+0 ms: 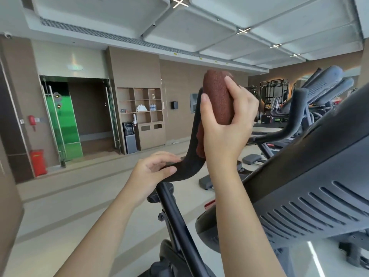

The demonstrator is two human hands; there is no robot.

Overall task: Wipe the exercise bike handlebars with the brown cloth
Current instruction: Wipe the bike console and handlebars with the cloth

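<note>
The right hand point(225, 124) had its fingers clamped around the brown cloth point(217, 96), which was wrapped over the upright tip of the black handlebar point(191, 156). Lower on the same handlebar, at the bend, the left hand point(153, 172) rested with fingers loosely curled over the bar, steadying it. The wiping looked under way at the tip. The bend under the left hand and the rest of the handlebar probably remained to be wiped; how clean any part was could not be told.
</note>
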